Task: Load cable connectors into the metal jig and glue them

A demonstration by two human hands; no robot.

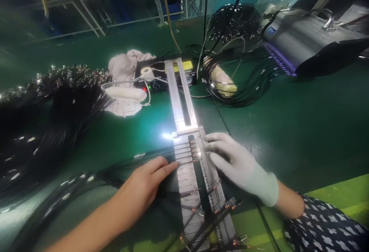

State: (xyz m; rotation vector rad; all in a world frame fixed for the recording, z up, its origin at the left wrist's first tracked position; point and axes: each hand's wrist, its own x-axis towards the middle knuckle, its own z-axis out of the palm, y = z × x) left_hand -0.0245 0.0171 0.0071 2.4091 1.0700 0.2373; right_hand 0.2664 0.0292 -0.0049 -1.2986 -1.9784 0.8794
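A long metal fixture [184, 102] with ridged slots runs down the middle of the green table. Several black wires with copper ends [195, 150] lie side by side across its slots. My bare left hand [147, 182] lies flat on those wires at the fixture's left edge, fingers stretched out toward the slots. My right hand [236, 163], in a white glove, rests on the fixture's right edge with its fingertips touching the wire ends. More terminal-tipped wires [221, 206] cross the fixture lower down.
A large heap of black wires [49, 125] fills the left side. A white cloth [125, 67], a small black control box [161, 75], a coil of cable [239, 82] and a grey machine [311, 40] stand at the back.
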